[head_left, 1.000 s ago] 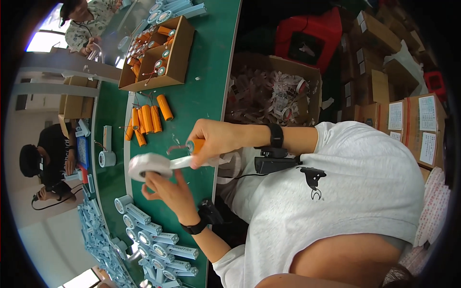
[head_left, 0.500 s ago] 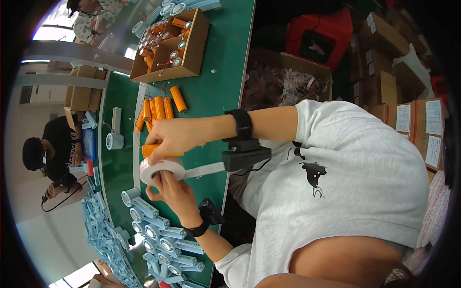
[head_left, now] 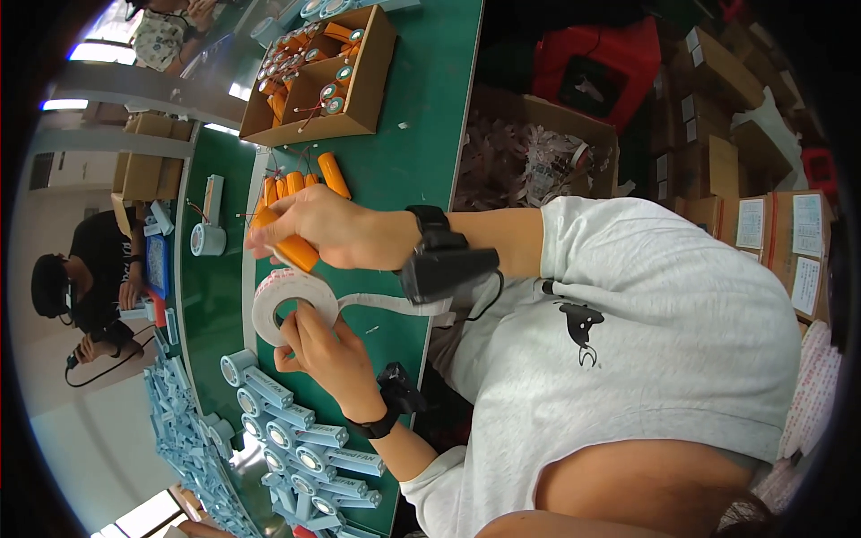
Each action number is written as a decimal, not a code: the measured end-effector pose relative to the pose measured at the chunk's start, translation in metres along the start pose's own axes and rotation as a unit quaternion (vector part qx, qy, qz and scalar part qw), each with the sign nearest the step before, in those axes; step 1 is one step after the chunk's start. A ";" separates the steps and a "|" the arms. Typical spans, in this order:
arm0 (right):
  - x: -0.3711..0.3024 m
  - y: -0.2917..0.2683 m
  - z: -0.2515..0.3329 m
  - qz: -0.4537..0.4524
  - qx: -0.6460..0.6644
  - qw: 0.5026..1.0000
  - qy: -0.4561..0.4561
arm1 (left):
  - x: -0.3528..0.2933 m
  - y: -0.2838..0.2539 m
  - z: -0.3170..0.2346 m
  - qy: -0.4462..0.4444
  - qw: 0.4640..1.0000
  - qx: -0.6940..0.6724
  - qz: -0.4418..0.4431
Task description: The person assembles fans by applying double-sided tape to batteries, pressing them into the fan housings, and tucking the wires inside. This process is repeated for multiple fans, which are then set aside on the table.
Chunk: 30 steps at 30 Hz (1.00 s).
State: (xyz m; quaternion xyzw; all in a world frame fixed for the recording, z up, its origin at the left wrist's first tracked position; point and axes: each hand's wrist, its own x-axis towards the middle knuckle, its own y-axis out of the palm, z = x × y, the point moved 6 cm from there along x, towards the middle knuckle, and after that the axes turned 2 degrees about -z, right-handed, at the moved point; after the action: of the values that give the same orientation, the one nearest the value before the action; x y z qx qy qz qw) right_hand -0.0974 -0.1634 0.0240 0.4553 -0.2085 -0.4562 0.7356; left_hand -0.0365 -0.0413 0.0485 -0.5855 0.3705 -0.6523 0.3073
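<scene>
My left hand (head_left: 323, 350) is closed on a roll of white tape (head_left: 269, 314) with red print, its fingers through the core. A loose tape strip (head_left: 386, 303) runs from the roll toward my body, passing beneath the device on my right wrist. Just above the roll, my right hand (head_left: 314, 224) grips a tilted orange cylindrical battery pack (head_left: 291, 248), with a thin wire at its far end. Part of the pack is hidden by my fingers. Beyond that hand, several more orange packs (head_left: 296, 184) with wires lie on the green table (head_left: 413, 179).
An open cardboard box (head_left: 332, 128) of orange packs stands at the upper table. Light-blue handheld fans (head_left: 309, 435) are grouped below my left hand. A carton of crumpled scraps (head_left: 538, 161) sits beside the table edge, near a red stool (head_left: 628, 81). A person in black (head_left: 99, 269) works across.
My right hand has lifted the orange pack off the tape roll, moving it up and left and tilting it. The roll has come slightly left in my left hand. The view has shifted a little.
</scene>
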 end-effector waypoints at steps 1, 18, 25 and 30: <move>0.016 -0.005 -0.010 0.004 -0.001 1.000 0.011 | -0.002 0.003 0.003 -0.007 0.999 0.018 0.029; 0.011 0.015 0.006 0.267 -0.058 0.962 -0.004 | 0.023 -0.002 0.057 -0.071 0.981 -0.173 0.057; -0.008 0.010 -0.003 0.261 -0.104 0.959 -0.048 | 0.015 0.008 0.254 -0.159 0.941 -0.149 0.260; -0.020 0.027 -0.004 0.330 -0.097 0.937 -0.057 | -0.023 0.038 0.264 -0.112 0.945 -0.088 0.295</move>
State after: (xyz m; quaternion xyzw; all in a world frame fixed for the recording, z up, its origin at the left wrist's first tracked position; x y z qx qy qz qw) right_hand -0.0918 -0.1395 0.0475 0.2606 -0.3433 -0.2311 0.8722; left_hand 0.2267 -0.0753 0.0143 -0.5443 0.5457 -0.4273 0.4725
